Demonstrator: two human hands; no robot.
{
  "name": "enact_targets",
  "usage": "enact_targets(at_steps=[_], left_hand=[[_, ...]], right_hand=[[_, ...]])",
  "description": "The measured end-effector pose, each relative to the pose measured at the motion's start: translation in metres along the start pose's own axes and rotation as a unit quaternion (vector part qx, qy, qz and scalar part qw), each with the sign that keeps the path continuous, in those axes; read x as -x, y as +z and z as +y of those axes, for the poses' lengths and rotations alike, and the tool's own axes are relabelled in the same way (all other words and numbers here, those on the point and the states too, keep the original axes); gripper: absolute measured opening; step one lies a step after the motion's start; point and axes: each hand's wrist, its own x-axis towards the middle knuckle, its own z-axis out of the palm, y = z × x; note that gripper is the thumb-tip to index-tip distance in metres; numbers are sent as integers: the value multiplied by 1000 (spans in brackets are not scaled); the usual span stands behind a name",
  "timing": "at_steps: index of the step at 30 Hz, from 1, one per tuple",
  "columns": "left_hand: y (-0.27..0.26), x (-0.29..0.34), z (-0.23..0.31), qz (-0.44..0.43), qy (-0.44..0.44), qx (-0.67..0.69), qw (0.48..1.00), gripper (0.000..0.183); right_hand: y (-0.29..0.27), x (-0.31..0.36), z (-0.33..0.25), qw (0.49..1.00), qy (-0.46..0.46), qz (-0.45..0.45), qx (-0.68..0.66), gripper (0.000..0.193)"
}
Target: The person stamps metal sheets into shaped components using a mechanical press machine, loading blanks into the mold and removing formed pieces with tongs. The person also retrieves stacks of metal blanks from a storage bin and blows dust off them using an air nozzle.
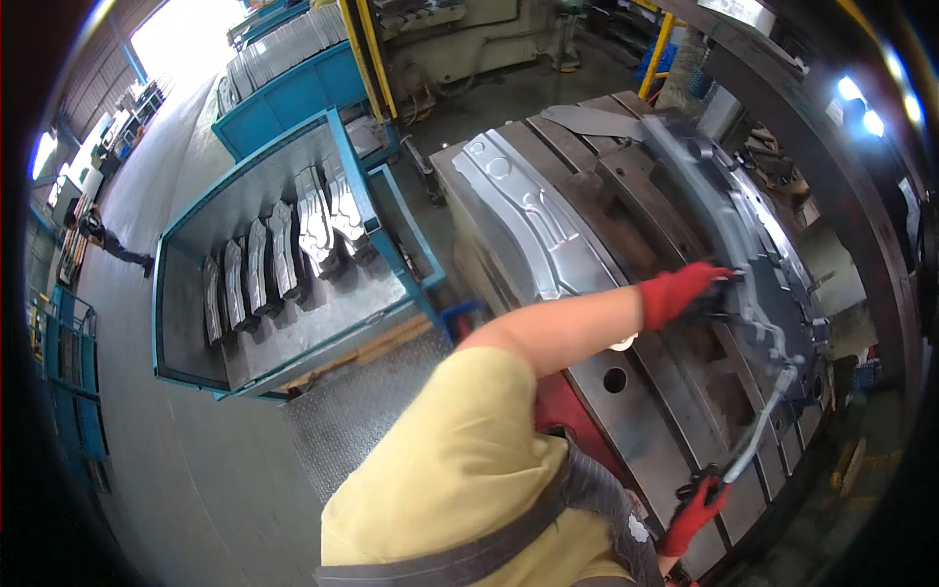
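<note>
My left hand [690, 293], in a red glove with dark fingers, reaches across to the left edge of a long pressed metal panel [709, 191] on the right. Its fingers are curled at that edge, though motion blurs the contact. Lower down, my right hand [696, 514], gloved alike, is closed around the near end of a slim grey metal rod [758, 430]. The rod slants up and away, its far end at the panel's near end; whether they are joined I cannot tell. Left of my left hand, another shaped panel [533, 210] lies on the slotted metal bed [646, 411].
A blue-framed bin [196, 377] on the left holds several formed metal parts [284, 249]. Behind it stands a blue container [284, 103] of stacked sheets. Yellow posts [367, 59] rise beyond. A dark machine frame [827, 127] closes the right side. A person [103, 235] is far left.
</note>
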Motion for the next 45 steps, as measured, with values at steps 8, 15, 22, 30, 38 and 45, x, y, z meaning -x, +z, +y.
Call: enact_targets(at_steps=[8,15,22,30,38,45], left_hand=[[-87,158,0,271,79,127,951,18],[-169,187,15,323,-54,-85,941,25],[-131,180,45,397,-37,-680,616,51],[-144,126,-9,352,151,-773,505,64],[-164,156,-25,311,150,-769,538,56],[-12,108,-29,33,248,-814,525,69]], right_hand=[[72,45,-16,952,-113,-224,178,41],[136,48,18,930,-139,-256,222,38],[142,69,27,932,-179,-187,254,41],[109,69,-6,897,225,-309,-221,28],[-66,84,74,959,178,102,-194,29],[-180,121,149,921,201,294,162,40]])
